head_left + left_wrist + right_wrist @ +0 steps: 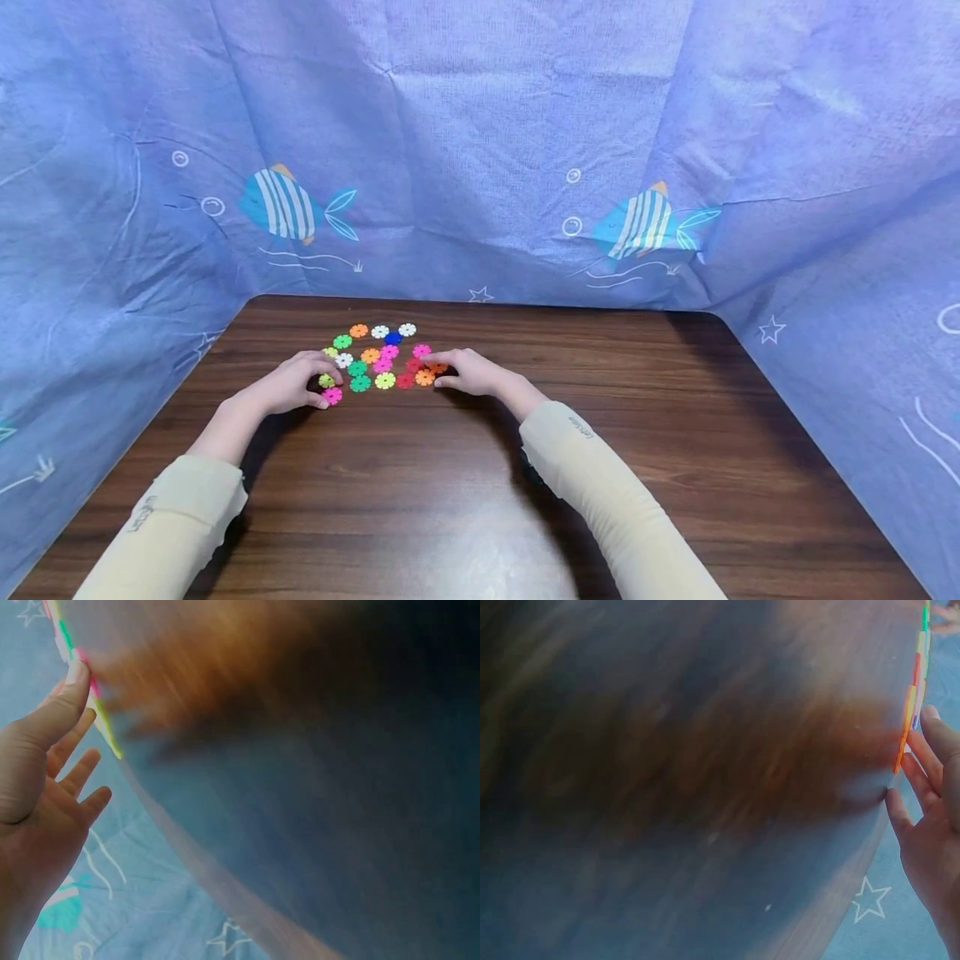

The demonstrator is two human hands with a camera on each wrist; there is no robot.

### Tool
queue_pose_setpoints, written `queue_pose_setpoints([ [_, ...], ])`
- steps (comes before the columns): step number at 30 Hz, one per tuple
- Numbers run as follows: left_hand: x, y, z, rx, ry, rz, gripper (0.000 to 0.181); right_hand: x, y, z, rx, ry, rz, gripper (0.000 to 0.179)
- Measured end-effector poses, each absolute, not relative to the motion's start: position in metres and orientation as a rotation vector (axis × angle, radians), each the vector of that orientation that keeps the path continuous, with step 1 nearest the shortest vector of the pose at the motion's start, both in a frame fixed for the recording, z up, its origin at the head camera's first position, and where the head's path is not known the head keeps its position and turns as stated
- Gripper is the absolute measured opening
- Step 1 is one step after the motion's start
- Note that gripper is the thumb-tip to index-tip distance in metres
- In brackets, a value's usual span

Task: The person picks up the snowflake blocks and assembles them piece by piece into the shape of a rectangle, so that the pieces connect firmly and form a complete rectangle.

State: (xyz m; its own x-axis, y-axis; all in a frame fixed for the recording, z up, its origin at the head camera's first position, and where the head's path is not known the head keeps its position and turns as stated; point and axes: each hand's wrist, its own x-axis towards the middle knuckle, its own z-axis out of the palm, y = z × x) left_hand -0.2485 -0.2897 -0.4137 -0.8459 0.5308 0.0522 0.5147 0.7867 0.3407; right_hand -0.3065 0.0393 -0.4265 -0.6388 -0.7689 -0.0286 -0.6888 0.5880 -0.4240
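Flower-shaped plastic discs lie flat in a loose cluster on the table's far left part. At the cluster's left side is my left hand [296, 383], fingers loosely bent around a pink disc [332, 397] and a yellow-green disc [326, 381]. Its thumb [73, 690] touches or nearly touches the pink disc. On the opposite side, my right hand [471, 372] has its fingers extended over the red and orange discs. An orange disc [424, 377] lies by its thumb. Both wrist views show the discs almost edge-on, so exact contact is hard to tell.
The brown wood-grain table [465, 475] has rounded far corners. Behind it and at both sides hangs a blue cloth [480, 150] printed with fish and stars. Green [360, 383], white [407, 330] and blue [393, 338] discs lie between the hands.
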Motion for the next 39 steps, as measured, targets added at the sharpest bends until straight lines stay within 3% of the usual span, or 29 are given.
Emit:
queue_pose_setpoints([
  [8,-0.25,-0.293,-0.417,0.844,2.921,0.561,0.023,-0.307,0.028,-0.432,-1.246,2.695,-0.529,0.031],
  [20,-0.253,-0.289,-0.414,0.751,2.908,0.582,0.026,-0.299,0.017,-0.432,-1.02,2.775,-0.587,0.022],
  [31,-0.255,-0.283,-0.407,0.656,2.848,0.65,0.027,-0.297,0.022,-0.431,-1.149,2.826,-0.715,0.023],
  [39,-0.255,-0.279,-0.405,0.718,2.856,0.608,0.016,-0.293,0.035,-0.416,-1.242,2.765,-0.701,0.017],
])
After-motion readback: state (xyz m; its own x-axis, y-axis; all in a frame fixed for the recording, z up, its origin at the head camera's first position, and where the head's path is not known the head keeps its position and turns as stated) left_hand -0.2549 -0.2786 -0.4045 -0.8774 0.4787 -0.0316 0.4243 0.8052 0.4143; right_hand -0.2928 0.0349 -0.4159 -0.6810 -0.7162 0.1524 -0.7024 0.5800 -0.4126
